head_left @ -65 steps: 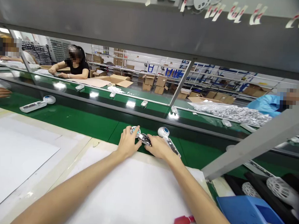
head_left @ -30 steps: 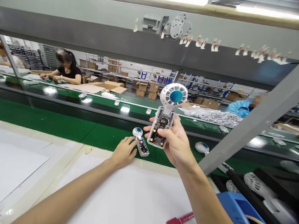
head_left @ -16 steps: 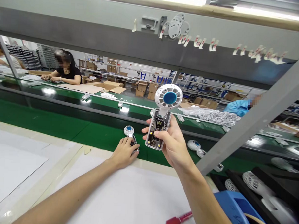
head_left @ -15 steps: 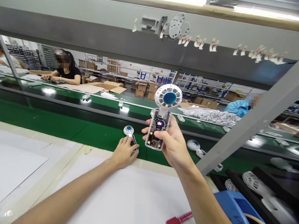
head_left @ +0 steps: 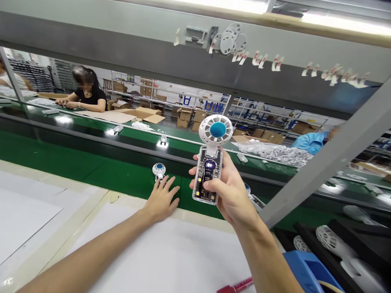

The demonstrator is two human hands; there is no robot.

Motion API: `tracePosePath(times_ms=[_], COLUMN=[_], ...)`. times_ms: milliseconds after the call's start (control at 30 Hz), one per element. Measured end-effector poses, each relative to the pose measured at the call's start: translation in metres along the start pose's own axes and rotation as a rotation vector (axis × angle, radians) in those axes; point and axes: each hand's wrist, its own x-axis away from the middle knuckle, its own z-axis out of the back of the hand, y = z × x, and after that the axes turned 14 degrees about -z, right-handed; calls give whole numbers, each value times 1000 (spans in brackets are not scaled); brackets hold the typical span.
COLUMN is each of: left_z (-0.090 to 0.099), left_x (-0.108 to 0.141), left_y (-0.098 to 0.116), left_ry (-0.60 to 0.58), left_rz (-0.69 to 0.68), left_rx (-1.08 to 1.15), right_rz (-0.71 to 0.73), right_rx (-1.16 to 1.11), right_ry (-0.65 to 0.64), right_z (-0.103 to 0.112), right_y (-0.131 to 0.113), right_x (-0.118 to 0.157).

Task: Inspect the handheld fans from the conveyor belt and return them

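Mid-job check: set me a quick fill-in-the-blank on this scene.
1. The right hand holds up a handheld fan, its round head at the ____.
2. Partly hidden by the left hand, a second fan lies on a belt coloured ____.
3. In this view, the blue bin is to the ____ of the red marker.
Missing words: top; green; right

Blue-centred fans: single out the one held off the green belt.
The upright fan in the right hand, its display lit. The partly covered fan by the left hand and third fan beyond the right hand lie on the belt.
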Motion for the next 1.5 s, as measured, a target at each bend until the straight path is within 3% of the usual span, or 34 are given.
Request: tracePosePath(times_ms=[233,667,933,1167,1500], left_z=[6,8,15,15,10], left_x=[0,-1,-2,-3,-2], left_y=[2,2,8,9,3], left_ry=[-67,-82,-166,-143,-153], left_rz=[-35,-42,-19,60,14], left_rx=[-17,-1,36,1,83], right_rz=[16,82,41,32,103], right_rx=[-55,-67,-36,-38,-70], right_ry=[78,139,103,92,103], right_z=[-5,-10,-8,-11,-10], right_y=[-1,-2,-5,-12,-9], right_x=[1,3,6,12,11])
